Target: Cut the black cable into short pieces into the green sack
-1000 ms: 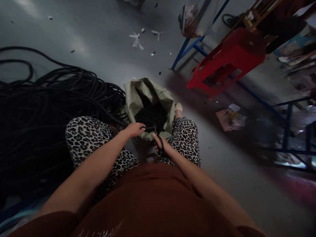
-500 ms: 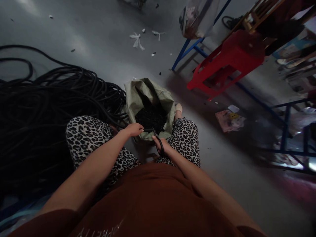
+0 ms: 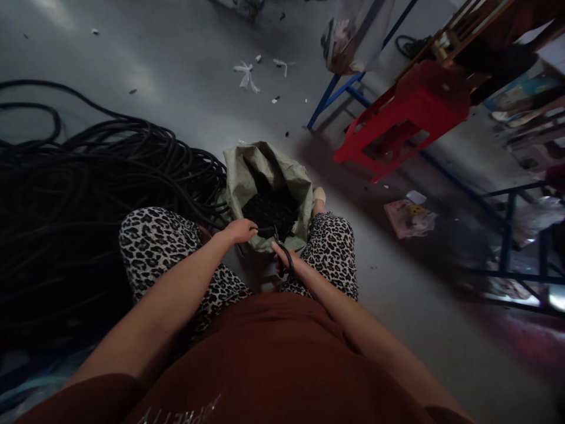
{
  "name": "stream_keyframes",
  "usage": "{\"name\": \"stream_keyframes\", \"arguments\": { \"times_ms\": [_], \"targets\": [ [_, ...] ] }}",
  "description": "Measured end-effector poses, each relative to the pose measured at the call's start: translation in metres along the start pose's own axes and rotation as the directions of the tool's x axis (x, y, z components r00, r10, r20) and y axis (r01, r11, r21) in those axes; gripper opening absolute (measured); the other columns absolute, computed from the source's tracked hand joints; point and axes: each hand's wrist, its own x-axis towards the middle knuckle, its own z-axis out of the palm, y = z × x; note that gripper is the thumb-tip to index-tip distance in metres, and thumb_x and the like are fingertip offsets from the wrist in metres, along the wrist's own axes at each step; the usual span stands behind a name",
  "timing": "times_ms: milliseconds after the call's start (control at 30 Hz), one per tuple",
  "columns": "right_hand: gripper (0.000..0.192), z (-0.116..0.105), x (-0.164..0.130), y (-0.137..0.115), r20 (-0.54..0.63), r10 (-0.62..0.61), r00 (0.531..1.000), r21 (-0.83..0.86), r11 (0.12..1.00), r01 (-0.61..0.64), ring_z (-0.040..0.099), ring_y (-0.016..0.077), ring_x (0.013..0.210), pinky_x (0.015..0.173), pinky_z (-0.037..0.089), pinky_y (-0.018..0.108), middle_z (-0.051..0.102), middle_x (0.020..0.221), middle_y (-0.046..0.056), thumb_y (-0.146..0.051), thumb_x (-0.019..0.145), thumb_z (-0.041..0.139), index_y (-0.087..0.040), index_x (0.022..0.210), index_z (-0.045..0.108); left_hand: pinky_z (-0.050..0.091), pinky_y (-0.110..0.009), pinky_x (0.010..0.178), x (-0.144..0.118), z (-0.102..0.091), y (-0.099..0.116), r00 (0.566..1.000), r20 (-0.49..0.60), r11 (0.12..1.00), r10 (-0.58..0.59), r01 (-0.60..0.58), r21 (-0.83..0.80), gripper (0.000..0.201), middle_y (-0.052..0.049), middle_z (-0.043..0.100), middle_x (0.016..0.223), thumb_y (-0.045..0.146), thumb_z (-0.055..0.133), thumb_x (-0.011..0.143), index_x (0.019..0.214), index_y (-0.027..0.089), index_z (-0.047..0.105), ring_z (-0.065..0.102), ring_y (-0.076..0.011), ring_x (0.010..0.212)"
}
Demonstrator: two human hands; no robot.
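Note:
I sit with an open green woven sack (image 3: 247, 171) between my knees; it is partly filled with short black pieces (image 3: 270, 211). My left hand (image 3: 241, 230) pinches the end of a black hose (image 3: 263, 229) over the sack's near rim. My right hand (image 3: 289, 263) grips black-handled scissors (image 3: 282, 250), whose blades meet the hose just above the sack's opening. Whether the blades are closed on the hose is too small to tell.
A large tangled pile of black hose (image 3: 88, 194) covers the floor on my left. A red plastic stool (image 3: 406, 115) and blue metal racks (image 3: 512, 229) stand to the right. Paper scraps (image 3: 410, 215) and white bits (image 3: 246, 73) lie on the grey floor.
The hands stay almost still over the sack. The scissors have shifted slightly toward the hose end. The view has tilted a little.

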Motion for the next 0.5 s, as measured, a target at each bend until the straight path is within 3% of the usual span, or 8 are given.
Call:
{"name": "stream_keyframes", "arguments": {
  "times_ms": [500],
  "targets": [
    [0.052, 0.0032, -0.0007, -0.0025, 0.040, -0.028, 0.999, -0.071, 0.997, 0.030, 0.053, 0.0126, 0.040, 0.037, 0.038, 0.020, 0.056, 0.053, 0.004, -0.062, 0.089, 0.043, -0.013, 0.074, 0.053, 0.044, -0.022, 0.068, -0.0035, -0.0006, 0.0056, 0.999, 0.025, 0.998, 0.035, -0.033, -0.058, 0.034, -0.002, 0.073, 0.096, 0.033, 0.049, 0.085, 0.109, 0.024, 0.071, 0.064, -0.0175, 0.085]
  ]
}}
